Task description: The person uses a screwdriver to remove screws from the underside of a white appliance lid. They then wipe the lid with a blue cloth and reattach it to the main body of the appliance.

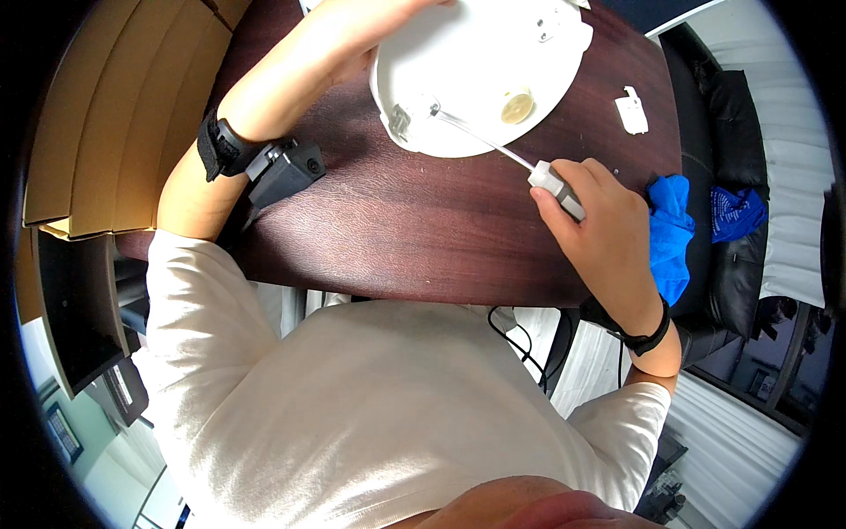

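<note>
A large rounded white plastic shell [467,53] lies on the table at the top of the view. My right hand [599,212] is closed round the grey and white handle of a screwdriver [551,185]. Its thin shaft slants up and left across the shell, and the tip meets a small metal fitting [430,108] near the shell's left side. A yellowish round disc [517,107] sits on the shell, right of the shaft. My left hand [397,16] is at the shell's upper left edge; its fingers are mostly cut off by the picture's top.
On the dark wood table [414,229], a small white plastic piece [631,112] lies at the right. A blue cloth [670,234] hangs by the right edge, beside a black sofa [731,132]. Cardboard [123,115] stands at the left. Cables [529,348] hang below the front edge.
</note>
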{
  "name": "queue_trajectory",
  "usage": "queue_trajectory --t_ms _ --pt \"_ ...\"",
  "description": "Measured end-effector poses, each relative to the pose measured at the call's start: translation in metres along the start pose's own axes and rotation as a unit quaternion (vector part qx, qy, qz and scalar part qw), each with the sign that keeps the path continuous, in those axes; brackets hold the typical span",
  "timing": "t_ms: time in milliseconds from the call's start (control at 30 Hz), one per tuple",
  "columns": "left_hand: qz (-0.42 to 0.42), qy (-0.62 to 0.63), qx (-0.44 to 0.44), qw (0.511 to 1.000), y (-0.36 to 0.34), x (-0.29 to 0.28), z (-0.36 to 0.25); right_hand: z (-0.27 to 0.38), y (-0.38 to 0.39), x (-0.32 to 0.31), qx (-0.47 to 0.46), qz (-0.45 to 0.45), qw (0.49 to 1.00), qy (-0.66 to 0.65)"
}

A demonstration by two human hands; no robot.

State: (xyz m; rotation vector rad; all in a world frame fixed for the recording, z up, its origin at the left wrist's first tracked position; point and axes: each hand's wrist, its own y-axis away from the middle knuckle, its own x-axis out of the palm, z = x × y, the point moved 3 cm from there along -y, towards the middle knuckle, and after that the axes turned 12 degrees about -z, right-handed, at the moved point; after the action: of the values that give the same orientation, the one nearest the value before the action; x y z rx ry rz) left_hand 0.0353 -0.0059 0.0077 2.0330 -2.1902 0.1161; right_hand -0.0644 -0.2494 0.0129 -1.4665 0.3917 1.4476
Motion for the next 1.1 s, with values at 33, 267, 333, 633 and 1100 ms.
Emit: queue_trajectory --t_ms 33,267,333,633,1100 --pt "-0.004 0.000 0.003 1.000 -0.0006 -0.0006 0.0008 0.0004 -0.0004 -0.0004 -0.002 -0.002 1.000 -0.002" --pt "-0.006 0.001 -0.016 1.000 -0.0011 -0.0002 0.0016 -0.0007 -0.0032 -0.0039 0.003 -0.013 1.000 -0.012" --pt "0.006 0.015 -0.006 1.000 -0.0021 0.0014 0.0023 -0.0009 -0.0038 -0.0049 0.008 -0.012 1.000 -0.022" --pt "0.006 0.025 0.013 1.000 0.0058 0.0063 -0.0045 -0.0014 -0.0001 0.0009 0.028 0.005 0.998 -0.053" --pt "-0.004 0.004 0.027 1.000 -0.0018 0.0032 0.0005 0.0028 0.0031 0.0007 0.026 0.000 0.999 -0.035"
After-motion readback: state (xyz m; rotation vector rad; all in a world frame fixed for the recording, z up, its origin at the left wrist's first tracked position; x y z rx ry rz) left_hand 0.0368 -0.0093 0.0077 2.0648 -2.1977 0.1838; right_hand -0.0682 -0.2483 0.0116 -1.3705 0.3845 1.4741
